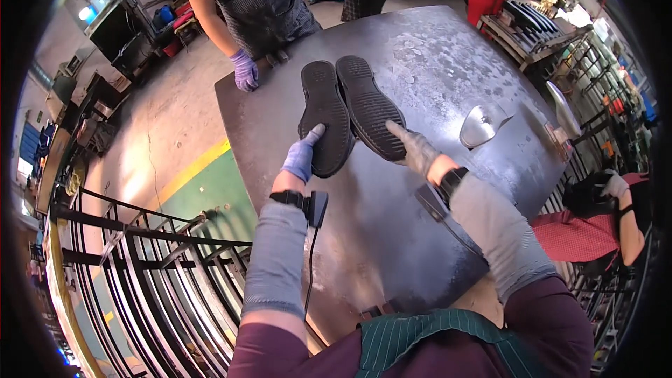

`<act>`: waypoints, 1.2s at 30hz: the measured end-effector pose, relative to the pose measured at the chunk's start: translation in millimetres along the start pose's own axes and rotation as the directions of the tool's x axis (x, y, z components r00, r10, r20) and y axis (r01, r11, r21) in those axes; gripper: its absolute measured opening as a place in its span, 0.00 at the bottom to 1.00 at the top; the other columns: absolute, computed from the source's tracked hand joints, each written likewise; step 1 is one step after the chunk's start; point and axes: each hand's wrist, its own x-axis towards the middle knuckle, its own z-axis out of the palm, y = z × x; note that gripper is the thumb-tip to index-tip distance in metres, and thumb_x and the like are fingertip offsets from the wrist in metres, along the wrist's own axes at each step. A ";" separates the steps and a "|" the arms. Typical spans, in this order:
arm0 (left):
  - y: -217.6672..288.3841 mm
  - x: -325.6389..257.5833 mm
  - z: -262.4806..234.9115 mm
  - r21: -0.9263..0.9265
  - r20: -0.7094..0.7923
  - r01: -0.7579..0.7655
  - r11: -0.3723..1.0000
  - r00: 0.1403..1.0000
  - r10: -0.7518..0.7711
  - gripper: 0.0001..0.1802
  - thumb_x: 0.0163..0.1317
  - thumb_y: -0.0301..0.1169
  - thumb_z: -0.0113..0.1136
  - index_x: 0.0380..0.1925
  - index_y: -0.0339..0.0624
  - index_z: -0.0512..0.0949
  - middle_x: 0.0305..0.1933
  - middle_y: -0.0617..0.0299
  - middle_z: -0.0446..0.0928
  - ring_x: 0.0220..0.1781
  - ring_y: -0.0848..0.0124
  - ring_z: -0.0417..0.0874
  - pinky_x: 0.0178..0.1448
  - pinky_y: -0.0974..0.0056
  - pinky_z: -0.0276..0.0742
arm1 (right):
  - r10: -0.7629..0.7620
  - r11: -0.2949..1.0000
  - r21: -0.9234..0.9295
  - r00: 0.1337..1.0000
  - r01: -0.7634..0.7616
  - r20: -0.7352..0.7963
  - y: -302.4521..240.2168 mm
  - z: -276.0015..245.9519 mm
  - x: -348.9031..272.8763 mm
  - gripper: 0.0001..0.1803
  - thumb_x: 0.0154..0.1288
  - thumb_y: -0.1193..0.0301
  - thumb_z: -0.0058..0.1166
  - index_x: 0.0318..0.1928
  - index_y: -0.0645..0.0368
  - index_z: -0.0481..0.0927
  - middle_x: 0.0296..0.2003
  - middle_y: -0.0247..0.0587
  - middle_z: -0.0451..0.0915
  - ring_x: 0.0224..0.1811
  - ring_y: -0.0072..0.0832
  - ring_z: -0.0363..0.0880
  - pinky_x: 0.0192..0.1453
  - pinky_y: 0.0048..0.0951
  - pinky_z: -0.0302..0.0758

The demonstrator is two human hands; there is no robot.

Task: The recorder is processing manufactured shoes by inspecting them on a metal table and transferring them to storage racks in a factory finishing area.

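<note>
Two black shoes are held side by side over the metal table (392, 238), their ribbed soles facing up. My left hand (301, 154), in a pale purple glove, grips the left shoe (326, 115) with the thumb pressed on its sole. The other shoe (367, 101) is in my right hand (418, 150), which wears a greyish glove. That thumb also lies across the sole, while the fingers underneath are hidden. Beyond the right hand, a shiny curved metal piece (483, 124) rests on the tabletop.
Across the table stands a person with a purple-gloved hand (243, 71) at its edge. To the right, another person in a red apron (581, 236) handles something dark. A black metal rack (161, 259) fills the lower left. A cart with dark items (532, 24) stands far right.
</note>
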 end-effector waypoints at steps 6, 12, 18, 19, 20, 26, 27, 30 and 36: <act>-54.1 -33.5 -26.9 -0.026 -0.006 -0.094 0.995 0.996 0.094 0.33 0.57 0.44 0.66 0.57 0.35 0.72 0.53 0.54 0.78 0.52 0.64 0.79 0.60 0.61 0.73 | -0.016 0.989 0.151 0.997 0.004 0.075 30.3 10.4 18.2 0.34 0.59 0.49 0.61 0.57 0.61 0.73 0.53 0.39 0.78 0.53 0.28 0.76 0.58 0.33 0.71; -113.6 -143.2 -33.1 0.180 -0.075 -0.078 0.981 0.993 0.092 0.33 0.59 0.45 0.63 0.57 0.32 0.71 0.56 0.56 0.76 0.56 0.66 0.76 0.64 0.63 0.68 | 0.003 1.000 0.005 1.000 -0.003 0.005 52.1 -22.5 -64.6 0.42 0.58 0.46 0.59 0.64 0.61 0.66 0.61 0.43 0.71 0.63 0.35 0.67 0.66 0.38 0.62; -175.7 -316.9 22.0 0.122 -0.091 0.009 0.993 0.996 0.002 0.29 0.66 0.39 0.56 0.62 0.33 0.67 0.62 0.55 0.71 0.64 0.67 0.70 0.69 0.62 0.64 | -0.233 0.948 -0.175 0.955 0.265 0.183 109.3 -93.3 -165.2 0.39 0.64 0.48 0.54 0.64 0.65 0.66 0.61 0.43 0.70 0.63 0.31 0.67 0.67 0.36 0.63; -228.6 -337.6 -22.9 0.120 -0.069 -0.049 0.992 0.996 0.057 0.28 0.64 0.38 0.58 0.60 0.32 0.69 0.60 0.56 0.73 0.61 0.67 0.73 0.67 0.63 0.68 | -0.173 0.950 -0.228 0.968 0.212 0.181 134.2 -98.7 -171.9 0.37 0.64 0.49 0.54 0.63 0.64 0.67 0.58 0.42 0.73 0.59 0.32 0.71 0.63 0.36 0.68; -207.7 -355.2 37.3 -0.013 -0.172 0.064 0.998 0.983 -0.065 0.27 0.63 0.39 0.60 0.56 0.31 0.72 0.56 0.55 0.76 0.54 0.67 0.78 0.63 0.63 0.72 | -0.114 0.946 -0.294 0.990 0.135 0.088 149.7 -129.5 -173.3 0.36 0.64 0.49 0.55 0.62 0.63 0.68 0.55 0.42 0.76 0.55 0.32 0.75 0.58 0.37 0.74; -303.6 -438.2 61.0 0.070 -0.424 0.131 0.989 0.901 -0.090 0.27 0.63 0.44 0.60 0.50 0.29 0.75 0.47 0.56 0.80 0.46 0.68 0.81 0.56 0.65 0.76 | -0.033 0.999 -0.016 0.974 0.038 0.226 130.8 -121.9 -222.9 0.31 0.60 0.50 0.61 0.54 0.62 0.76 0.46 0.38 0.80 0.43 0.28 0.77 0.44 0.32 0.76; -311.4 -443.2 66.4 0.159 -0.483 0.226 0.961 0.867 -0.124 0.26 0.64 0.43 0.58 0.51 0.30 0.75 0.48 0.57 0.79 0.49 0.68 0.80 0.59 0.65 0.74 | -0.041 0.998 -0.034 0.972 0.050 0.232 150.5 -128.9 -201.4 0.28 0.61 0.51 0.61 0.52 0.60 0.77 0.43 0.37 0.80 0.39 0.27 0.78 0.37 0.32 0.79; -320.7 -447.5 80.7 0.207 -0.452 0.146 0.967 0.891 -0.038 0.26 0.64 0.43 0.58 0.52 0.30 0.75 0.48 0.57 0.79 0.50 0.68 0.79 0.60 0.65 0.73 | 0.017 0.999 0.022 0.941 -0.026 0.337 152.0 -130.0 -217.6 0.27 0.61 0.50 0.60 0.51 0.57 0.77 0.40 0.36 0.81 0.37 0.25 0.78 0.37 0.32 0.79; -308.2 -450.6 77.8 0.329 -0.306 -0.085 0.941 0.933 0.191 0.25 0.64 0.42 0.58 0.52 0.32 0.74 0.49 0.58 0.78 0.52 0.68 0.77 0.62 0.64 0.70 | 0.219 0.838 -0.509 0.733 0.196 0.644 186.8 -118.0 -258.1 0.50 0.55 0.35 0.55 0.65 0.61 0.64 0.61 0.55 0.68 0.64 0.43 0.67 0.66 0.39 0.65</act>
